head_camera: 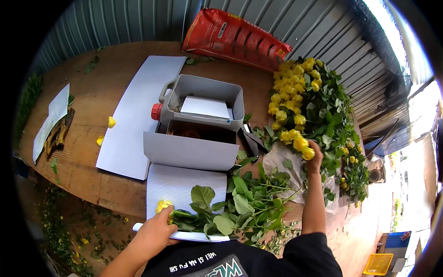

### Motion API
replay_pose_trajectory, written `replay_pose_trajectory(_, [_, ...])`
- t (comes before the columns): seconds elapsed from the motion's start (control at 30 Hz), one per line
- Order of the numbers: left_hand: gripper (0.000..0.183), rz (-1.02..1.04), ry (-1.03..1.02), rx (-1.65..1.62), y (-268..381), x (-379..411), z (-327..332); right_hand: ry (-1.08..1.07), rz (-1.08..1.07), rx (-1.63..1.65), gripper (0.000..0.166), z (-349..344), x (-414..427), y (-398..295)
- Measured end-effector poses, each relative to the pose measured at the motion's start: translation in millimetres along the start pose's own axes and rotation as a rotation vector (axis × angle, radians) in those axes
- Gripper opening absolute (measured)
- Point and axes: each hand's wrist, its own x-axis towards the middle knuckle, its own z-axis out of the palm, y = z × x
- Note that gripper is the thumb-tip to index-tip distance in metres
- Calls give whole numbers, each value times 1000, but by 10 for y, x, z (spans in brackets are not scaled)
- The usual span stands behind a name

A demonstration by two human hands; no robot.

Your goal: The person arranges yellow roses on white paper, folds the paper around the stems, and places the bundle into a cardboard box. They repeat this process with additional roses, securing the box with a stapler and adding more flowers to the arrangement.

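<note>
My left hand is closed around the head end of yellow roses lying on white corrugated paper at the table's near edge. Their leafy stems stretch to the right. On the right, my right hand has its fingers at a yellow rose head, beside a large pile of yellow roses; whether it grips the rose is partly hidden.
A cut-open plastic jerrycan holding white cards stands mid-table, behind a box with a white flap. A black stapler-like tool lies right of it. White sheets, old gloves and a red bag are farther off.
</note>
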Motion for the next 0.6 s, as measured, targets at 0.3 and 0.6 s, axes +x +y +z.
replay_pose_trajectory(0.3, [27, 51, 1, 30, -10, -8, 10, 202, -178, 126, 23, -968, 77, -1640])
replay_pose_trajectory(0.6, [29, 148, 54, 32, -89, -30, 51, 231, -37, 251, 26, -1084, -87, -1846])
